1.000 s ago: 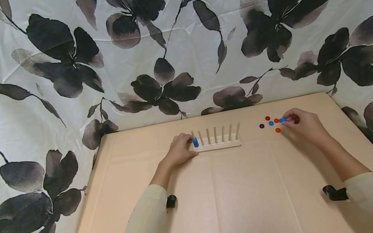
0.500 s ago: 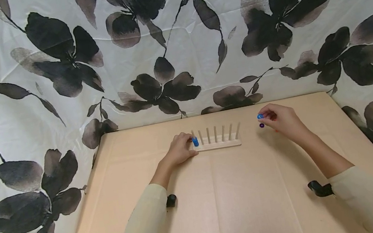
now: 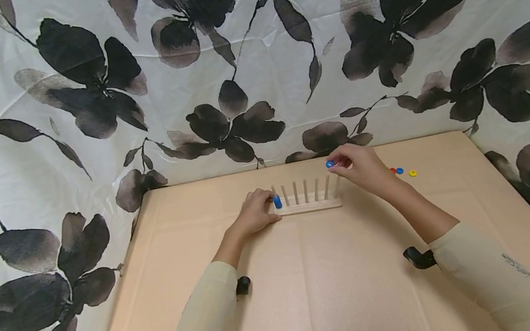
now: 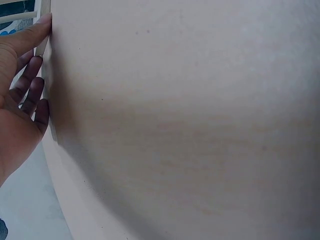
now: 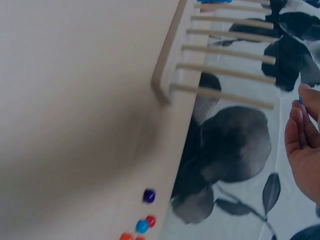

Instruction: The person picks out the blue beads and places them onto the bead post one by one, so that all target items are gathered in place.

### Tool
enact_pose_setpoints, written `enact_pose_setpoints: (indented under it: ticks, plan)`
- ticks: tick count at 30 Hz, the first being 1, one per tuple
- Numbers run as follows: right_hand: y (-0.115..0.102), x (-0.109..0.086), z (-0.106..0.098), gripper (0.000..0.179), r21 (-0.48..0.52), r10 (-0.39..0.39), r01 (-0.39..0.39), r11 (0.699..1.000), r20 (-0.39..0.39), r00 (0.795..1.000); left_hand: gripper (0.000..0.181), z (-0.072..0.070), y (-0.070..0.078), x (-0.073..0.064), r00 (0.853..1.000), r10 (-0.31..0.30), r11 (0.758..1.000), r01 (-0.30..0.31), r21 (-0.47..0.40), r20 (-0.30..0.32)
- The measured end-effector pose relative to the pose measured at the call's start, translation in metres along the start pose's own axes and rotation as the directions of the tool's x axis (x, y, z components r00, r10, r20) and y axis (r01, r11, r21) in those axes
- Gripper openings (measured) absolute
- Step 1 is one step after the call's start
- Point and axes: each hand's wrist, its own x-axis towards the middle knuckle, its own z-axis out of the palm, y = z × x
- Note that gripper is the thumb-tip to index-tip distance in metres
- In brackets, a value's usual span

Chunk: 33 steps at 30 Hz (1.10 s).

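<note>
A light wooden rack point(image 3: 309, 208) with a row of upright pegs stands near the far side of the table. Blue beads point(image 3: 277, 202) are stacked on its leftmost peg. My left hand point(image 3: 253, 212) grips the rack's left end, thumb at the front edge; the left wrist view shows the thumb point(image 4: 35, 32) against the base. Above the rack's right end, my right hand point(image 3: 359, 169) pinches a blue bead point(image 3: 329, 164) between thumb and fingertips. In the right wrist view that hand point(image 5: 305, 142) is higher than the bare pegs point(image 5: 225, 72), the bead mostly covered by fingers.
Loose beads lie right of the rack, partly behind my right arm: a yellow bead point(image 3: 412, 173), a blue bead point(image 3: 400, 171), and in the right wrist view a purple bead point(image 5: 149, 195) and a red bead point(image 5: 151, 221). A floral cloth point(image 3: 328, 106) hangs behind the table point(image 3: 352, 277).
My right hand has lifted from the loose beads and moved left with a blue bead, coming over the rack's right end. The left hand and the rack have stayed in place.
</note>
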Motion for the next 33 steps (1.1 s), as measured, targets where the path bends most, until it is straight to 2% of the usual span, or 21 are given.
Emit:
enact_pose_setpoints:
  ticks: [10,19,28,33]
  plan:
    - [-0.032,0.021,0.027,0.015,0.018,-0.032,0.030,0.999,0.087,0.996,0.058,-0.001,0.000,-0.003,1.000,0.009,1.000,-0.009,-0.002,-0.003]
    - [-0.050,0.033,0.049,0.014,0.047,-0.060,0.054,0.997,0.131,0.990,0.056,-0.002,-0.001,-0.004,1.000,0.022,1.000,-0.022,0.012,-0.008]
    - [-0.058,0.048,0.059,0.012,0.006,-0.093,0.094,0.996,0.188,0.978,0.057,-0.001,-0.001,-0.001,1.000,0.026,0.999,-0.026,0.022,-0.008]
    - [-0.061,0.055,0.066,0.013,-0.044,-0.085,0.097,0.994,0.221,0.972,0.056,-0.001,-0.001,0.001,1.000,0.023,0.999,-0.023,0.022,-0.010]
